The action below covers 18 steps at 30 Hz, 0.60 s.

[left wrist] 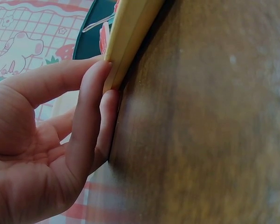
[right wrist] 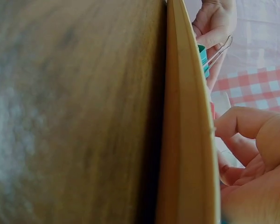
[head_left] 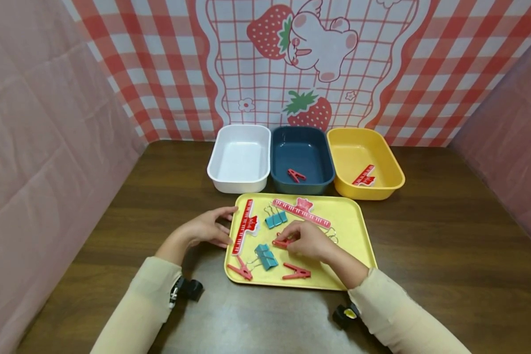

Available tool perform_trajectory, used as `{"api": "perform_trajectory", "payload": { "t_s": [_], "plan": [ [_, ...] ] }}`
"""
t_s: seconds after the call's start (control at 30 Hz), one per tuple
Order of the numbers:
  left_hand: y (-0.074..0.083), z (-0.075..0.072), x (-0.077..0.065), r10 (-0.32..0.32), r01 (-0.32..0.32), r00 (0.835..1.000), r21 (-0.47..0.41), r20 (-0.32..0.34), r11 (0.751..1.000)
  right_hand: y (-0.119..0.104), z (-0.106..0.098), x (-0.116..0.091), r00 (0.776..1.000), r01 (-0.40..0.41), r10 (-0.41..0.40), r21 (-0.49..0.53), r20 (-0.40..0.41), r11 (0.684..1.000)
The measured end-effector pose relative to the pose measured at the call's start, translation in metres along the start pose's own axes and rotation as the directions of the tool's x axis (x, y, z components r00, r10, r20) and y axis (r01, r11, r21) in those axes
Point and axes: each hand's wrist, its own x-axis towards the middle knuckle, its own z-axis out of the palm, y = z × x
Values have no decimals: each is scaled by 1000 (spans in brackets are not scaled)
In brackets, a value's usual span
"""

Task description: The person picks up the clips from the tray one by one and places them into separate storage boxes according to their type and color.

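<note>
My right hand (head_left: 309, 240) is over the middle of the yellow tray (head_left: 354, 236), thumb and fingers pinching a red clothespin (head_left: 281, 243); the tray's edge hides most of that pinch in the right wrist view. My left hand (head_left: 207, 227) touches the tray's left rim, its fingers spread along the edge, as the left wrist view also shows. Close to it lies a long red clip with a keyboard pattern (head_left: 243, 226). Two teal binder clips (head_left: 266, 257) and two more red clothespins (head_left: 297, 271) are around my right hand. Another long red clip (head_left: 302, 212) lies at the tray's far side.
Three bins stand in a row behind the tray: a white bin (head_left: 239, 186), a dark blue bin (head_left: 303, 187) holding a red clothespin (head_left: 296, 175), and a yellow bin (head_left: 371, 192) holding a long red clip (head_left: 365, 176). Wire handles (head_left: 332, 235) show beside my right wrist.
</note>
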Motion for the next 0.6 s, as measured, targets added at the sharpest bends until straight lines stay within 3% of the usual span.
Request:
{"api": "perform_trajectory", "payload": {
  "t_s": [0.27,0.6],
  "plan": [
    [0,0,0,2,-2,1000,-1,5,1000,-4,-2,1,995,-85,90,99,-45,991],
    [0,0,1,4,-4,1000,-5,5,1000,-9,-9,4,982,-156,167,116,-93,981]
  ]
}}
